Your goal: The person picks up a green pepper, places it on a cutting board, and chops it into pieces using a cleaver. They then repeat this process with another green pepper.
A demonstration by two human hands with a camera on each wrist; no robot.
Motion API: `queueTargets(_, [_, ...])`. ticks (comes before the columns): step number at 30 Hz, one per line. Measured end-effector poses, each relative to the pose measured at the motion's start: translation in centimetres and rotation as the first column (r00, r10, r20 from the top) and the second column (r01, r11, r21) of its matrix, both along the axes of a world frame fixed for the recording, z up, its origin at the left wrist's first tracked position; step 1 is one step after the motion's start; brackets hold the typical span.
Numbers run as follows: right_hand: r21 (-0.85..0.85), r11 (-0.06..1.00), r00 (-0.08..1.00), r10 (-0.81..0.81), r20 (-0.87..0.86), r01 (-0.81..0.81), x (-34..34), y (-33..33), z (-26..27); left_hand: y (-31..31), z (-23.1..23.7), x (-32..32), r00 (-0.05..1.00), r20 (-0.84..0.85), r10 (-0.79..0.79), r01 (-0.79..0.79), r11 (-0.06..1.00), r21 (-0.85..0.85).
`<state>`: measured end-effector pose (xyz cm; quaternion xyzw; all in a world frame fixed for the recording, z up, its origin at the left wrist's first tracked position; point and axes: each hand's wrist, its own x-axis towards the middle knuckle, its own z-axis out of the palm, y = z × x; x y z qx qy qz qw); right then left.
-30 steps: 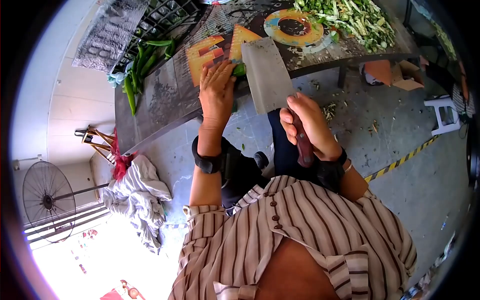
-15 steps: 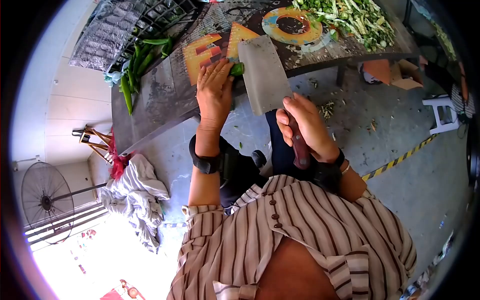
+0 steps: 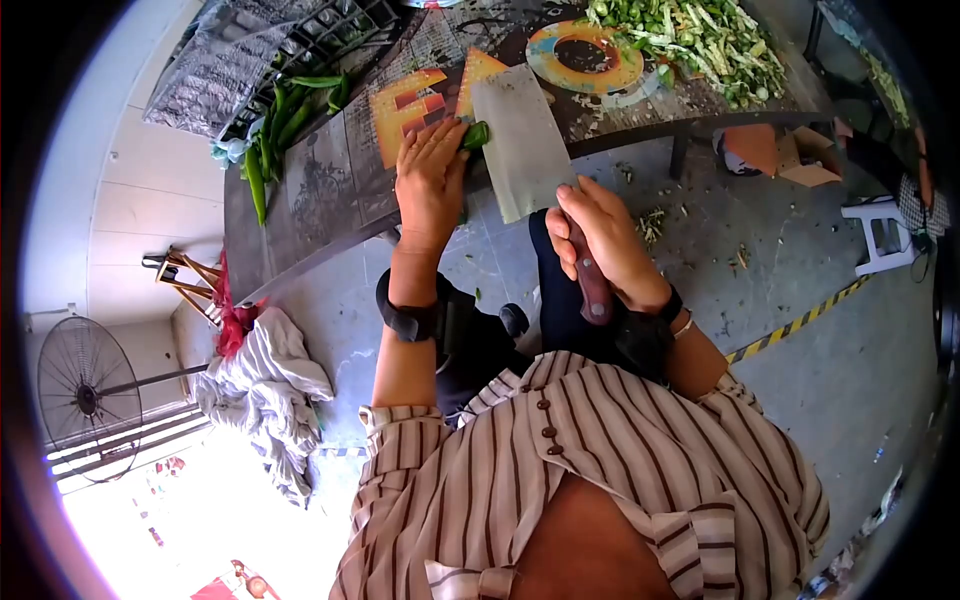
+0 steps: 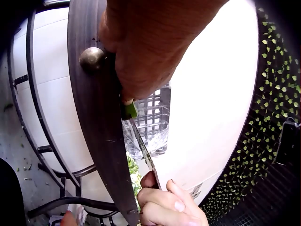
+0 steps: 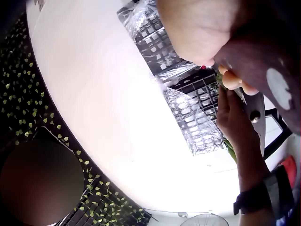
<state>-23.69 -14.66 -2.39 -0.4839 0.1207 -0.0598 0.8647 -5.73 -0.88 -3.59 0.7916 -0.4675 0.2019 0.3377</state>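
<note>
In the head view my left hand (image 3: 430, 185) lies over a green pepper (image 3: 476, 135) near the table's front edge, fingers together and thumb alongside. The pepper's end sticks out to the right of the fingers. My right hand (image 3: 610, 240) grips the dark red wooden handle (image 3: 592, 285) of a cleaver. Its broad blade (image 3: 522, 145) reaches over the table edge, close beside the pepper's end. The left wrist view shows the blade (image 4: 145, 150) edge-on below the pepper (image 4: 129, 110). Much of the pepper is hidden under my left hand.
Whole green peppers (image 3: 270, 140) lie at the table's left, next to a black plastic crate (image 3: 330, 40). Cut peppers (image 3: 700, 50) are heaped at the far right. The table (image 3: 300, 215) has a curved front edge. A white stool (image 3: 882, 235) stands on the floor at right.
The cleaver and my right hand have shifted slightly left, and the blade's tilt has changed a little. My left hand stays over the pepper.
</note>
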Motion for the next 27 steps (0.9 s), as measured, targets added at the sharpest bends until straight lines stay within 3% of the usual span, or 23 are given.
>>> queueTargets(18, [-0.047, 0.999, 1.000, 0.007, 0.007, -0.007, 0.1, -0.2, -1.2, 0.3, 0.4, -0.2, 1.000, 0.017, -0.021, 0.021, 0.999, 0.024])
queueTargets(20, [-0.046, 0.999, 1.000, 0.007, 0.001, -0.007, 0.1, -0.2, -1.2, 0.7, 1.2, -0.6, 1.000, 0.005, 0.010, -0.010, 0.996, -0.085])
queueTargets(24, [0.004, 1.000, 1.000, 0.008, -0.015, -0.008, 0.0, -0.1, -0.7, 2.4, 2.5, -1.2, 0.981, 0.080, 0.179, -0.179, 0.984, -0.007])
queueTargets(26, [-0.006, 1.000, 1.000, 0.005, -0.016, -0.005, 0.0, -0.1, -0.6, 2.8, 2.1, -1.1, 0.974, -0.105, 0.202, -0.208, 0.977, -0.051])
queueTargets(27, [-0.014, 1.000, 1.000, 0.008, -0.015, -0.008, 0.0, -0.1, -0.5, 2.9, 1.9, -1.0, 0.973, -0.105, 0.205, -0.211, 0.976, -0.059])
